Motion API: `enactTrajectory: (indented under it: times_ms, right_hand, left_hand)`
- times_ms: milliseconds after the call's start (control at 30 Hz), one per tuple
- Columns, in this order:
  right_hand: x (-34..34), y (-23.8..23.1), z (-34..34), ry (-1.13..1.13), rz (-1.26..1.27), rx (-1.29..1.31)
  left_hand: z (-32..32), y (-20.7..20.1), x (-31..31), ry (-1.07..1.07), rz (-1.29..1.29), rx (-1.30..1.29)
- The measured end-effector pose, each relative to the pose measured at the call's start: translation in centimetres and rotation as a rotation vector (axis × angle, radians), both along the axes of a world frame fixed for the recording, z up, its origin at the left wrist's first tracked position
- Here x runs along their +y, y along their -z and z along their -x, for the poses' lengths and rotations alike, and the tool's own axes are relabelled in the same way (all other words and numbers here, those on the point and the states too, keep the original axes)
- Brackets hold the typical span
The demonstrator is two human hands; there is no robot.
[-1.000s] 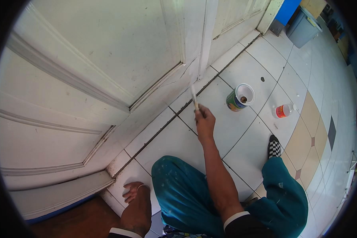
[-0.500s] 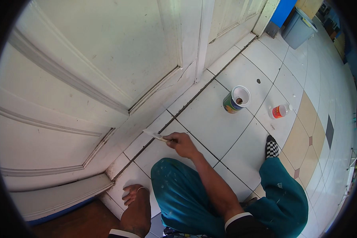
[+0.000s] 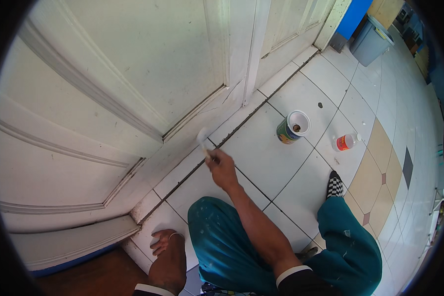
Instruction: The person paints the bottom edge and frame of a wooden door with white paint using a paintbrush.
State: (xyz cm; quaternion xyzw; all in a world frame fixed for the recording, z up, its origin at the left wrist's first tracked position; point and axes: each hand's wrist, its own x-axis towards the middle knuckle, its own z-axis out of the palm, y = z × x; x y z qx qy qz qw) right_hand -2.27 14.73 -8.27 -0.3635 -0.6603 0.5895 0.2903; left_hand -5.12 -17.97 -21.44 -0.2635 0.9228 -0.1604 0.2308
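Note:
My right hand (image 3: 223, 170) is closed around the handle of a paintbrush (image 3: 203, 138). Its pale, slightly blurred bristles point up at the lower edge of the white panelled door (image 3: 192, 127); whether they touch it I cannot tell. At the lower left my left hand (image 3: 163, 240) rests on a floor tile with its fingers apart, holding nothing. To the right of the brush stands a green paint can (image 3: 284, 134) with a white-coated rim and something dark inside. Beyond it, a clear plastic bottle (image 3: 347, 142) with a red and yellow label lies on its side.
White floor tiles (image 3: 254, 143) with dark joints run along the door's foot. My bent knee (image 3: 209, 217) in teal trousers is beside my right forearm, my checkered shoe (image 3: 335, 186) to the right. A grey bin (image 3: 370, 43) stands far back. A brown surface (image 3: 86, 276) lies lower left.
My right hand has moved slightly up with the paintbrush, whose bristles have swung from pointing left to pointing up, further right along the door's base. My left hand has stayed put.

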Motion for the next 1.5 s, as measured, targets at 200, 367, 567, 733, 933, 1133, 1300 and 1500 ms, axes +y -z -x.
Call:
enactTrajectory:
  times_ms: [200, 367, 567, 733, 933, 1133, 1300, 1500]
  right_hand:
    - [1.7, -2.0, -5.0, -0.399, 0.376, 0.081]
    - [5.5, -3.0, -5.0, 0.028, 0.517, 0.309]
    - [4.1, -3.6, 2.1, 0.326, 0.679, 0.479]
    - [-1.5, -2.5, 3.3, 0.155, 0.335, 0.134]
    - [-2.2, -5.0, -1.3, -0.344, 0.285, -0.061]
    - [4.0, -5.5, -1.6, 0.169, 0.56, 0.199]
    - [-1.0, -6.8, 0.0, -0.22, 0.238, -0.116]
    - [1.9, -17.7, -3.7, -0.606, 0.227, -0.294]
  left_hand:
    - [0.2, 0.6, 0.2, 0.056, -0.012, -0.031]
    - [0.1, 0.6, 0.2, 0.105, -0.015, -0.053]
    - [0.2, 2.8, -1.8, 0.177, -0.006, -0.068]
    - [-0.3, 2.7, -0.6, 0.235, -0.025, -0.112]
    - [0.2, 1.6, -0.7, 0.254, -0.041, -0.127]
    - [-0.6, -0.7, 1.1, 0.309, -0.099, -0.163]
    - [-0.2, 0.7, 0.8, 0.382, -0.16, -0.184]
    - [0.0, 3.1, 0.5, 0.438, -0.258, -0.213]
